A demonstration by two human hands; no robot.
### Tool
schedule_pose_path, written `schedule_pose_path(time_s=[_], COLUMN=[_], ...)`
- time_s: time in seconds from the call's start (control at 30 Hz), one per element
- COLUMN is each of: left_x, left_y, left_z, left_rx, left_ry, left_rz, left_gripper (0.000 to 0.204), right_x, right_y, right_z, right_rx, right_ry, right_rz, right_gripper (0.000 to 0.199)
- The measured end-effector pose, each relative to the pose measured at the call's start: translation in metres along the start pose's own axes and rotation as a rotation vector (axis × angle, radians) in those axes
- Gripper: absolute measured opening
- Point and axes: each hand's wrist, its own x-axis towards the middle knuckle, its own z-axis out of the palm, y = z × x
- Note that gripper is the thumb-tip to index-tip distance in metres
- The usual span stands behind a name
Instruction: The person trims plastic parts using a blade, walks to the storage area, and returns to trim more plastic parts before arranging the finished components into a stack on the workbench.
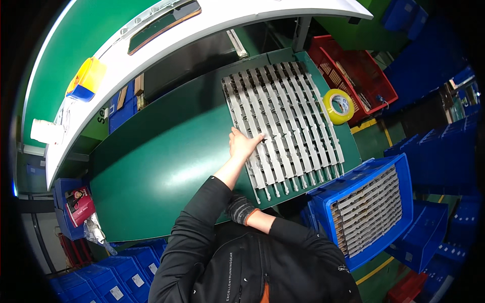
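My bare left hand (242, 144) reaches over the green table to the left edge of a wide set of grey slatted strips (286, 126). Its thumb is stretched out over a strip and its fingers are spread apart from the thumb, with nothing visibly held. The strips lie side by side in slanting rows, with narrow rod-like ends sticking out at the near side. Close to my body, at the table's near edge, is my right hand (239, 209) in a dark grey striped glove with an orange cuff. Its fingers are mostly hidden, so their pose is unclear.
A roll of yellow tape (330, 112) stands at the green table's (151, 171) right edge, beside a red crate (376, 83). Similar strips fill a blue bin (407, 197) at right. A phone (164, 26) and a yellow-and-blue tape dispenser (87, 78) lie on the white shelf (242, 14).
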Motion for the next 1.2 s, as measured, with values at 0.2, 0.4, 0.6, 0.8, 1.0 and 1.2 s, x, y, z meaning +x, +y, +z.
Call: schedule_pose_path(time_s=[0.2, 0.4, 0.6, 0.8, 1.0, 1.2], left_x=[-0.006, -0.007, -0.006, -0.01, -0.014, -0.026], left_y=[0.006, 0.004, 0.004, 0.0, -0.017, -0.063], left_z=[0.0, 0.001, 0.009, 0.009, -0.006, -0.027], left_rx=[0.021, -0.009, -0.025, -0.045, -0.075, -0.069], left_ry=[0.015, 0.071, 0.069, 0.072, 0.099, 0.135], left_rz=[-0.051, -0.024, -0.016, -0.031, -0.055, -0.073], left_gripper=[0.111, 0.109, 0.11, 0.108, 0.106, 0.1], right_x=[-0.01, -0.057, -0.008, 0.011, 0.018, 0.026], right_y=[-0.005, 0.046, 0.115, 0.12, 0.121, 0.089], right_z=[-0.006, -0.15, -0.198, -0.197, -0.193, -0.174], right_rx=[-0.215, 0.162, -0.214, -0.184, -0.159, -0.309], right_ry=[0.187, 0.528, 0.54, 0.429, 0.51, 0.548], right_rz=[-0.356, -0.203, 0.387, 0.52, 0.43, 0.454], right_gripper=[0.033, 0.025, 0.06, 0.068, 0.068, 0.065])
